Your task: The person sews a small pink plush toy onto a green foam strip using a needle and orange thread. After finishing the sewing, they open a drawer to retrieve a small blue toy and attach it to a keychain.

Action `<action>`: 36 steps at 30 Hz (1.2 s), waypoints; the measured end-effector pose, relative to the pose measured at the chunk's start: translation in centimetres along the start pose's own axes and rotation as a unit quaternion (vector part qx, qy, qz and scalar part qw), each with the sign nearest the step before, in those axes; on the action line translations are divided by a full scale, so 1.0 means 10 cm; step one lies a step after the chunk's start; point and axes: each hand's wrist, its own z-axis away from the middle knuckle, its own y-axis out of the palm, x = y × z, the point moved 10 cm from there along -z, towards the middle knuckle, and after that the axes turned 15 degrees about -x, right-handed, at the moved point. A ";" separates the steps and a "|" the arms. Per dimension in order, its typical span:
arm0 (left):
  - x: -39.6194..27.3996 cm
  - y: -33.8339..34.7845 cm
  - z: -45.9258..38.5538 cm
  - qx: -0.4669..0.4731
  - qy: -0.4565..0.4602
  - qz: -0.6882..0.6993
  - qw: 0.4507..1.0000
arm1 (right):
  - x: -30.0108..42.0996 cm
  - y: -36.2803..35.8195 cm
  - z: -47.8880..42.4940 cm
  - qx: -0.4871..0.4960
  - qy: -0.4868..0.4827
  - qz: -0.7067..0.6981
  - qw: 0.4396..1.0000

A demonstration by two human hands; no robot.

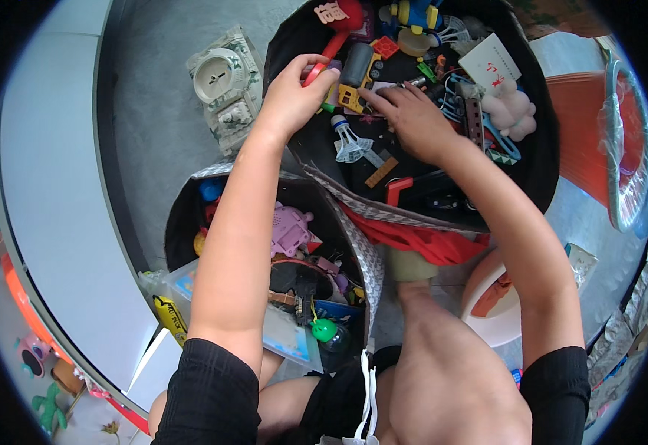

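My left hand (301, 94) is closed around the handle of a red plastic toy (332, 47) whose round end lies at the back of a large black-lined fabric bin (543, 128). In the same bin my right hand (407, 111) rests with spread fingers over the toys, its fingertips by a yellow toy truck (351, 97) with a grey tank. Near it lie a plastic shuttlecock (351, 142), a small wooden ruler piece (381, 172), a white card (489, 65) and a pale plush toy (510, 110). Whether my right fingers grip anything is not clear.
A second fabric bin (369, 267) with a purple toy (290, 229) stands nearer my legs. A camouflage toy vehicle (226, 83) sits on the floor at the left. To the right are an orange bin with a plastic liner (585, 128) and a pink-white basin (491, 328); red cloth (418, 239) lies between.
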 end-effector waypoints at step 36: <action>-1.16 -1.31 2.88 -0.302 0.145 0.065 0.940 | 1.99 -1.89 0.54 -0.175 0.242 -0.501 0.812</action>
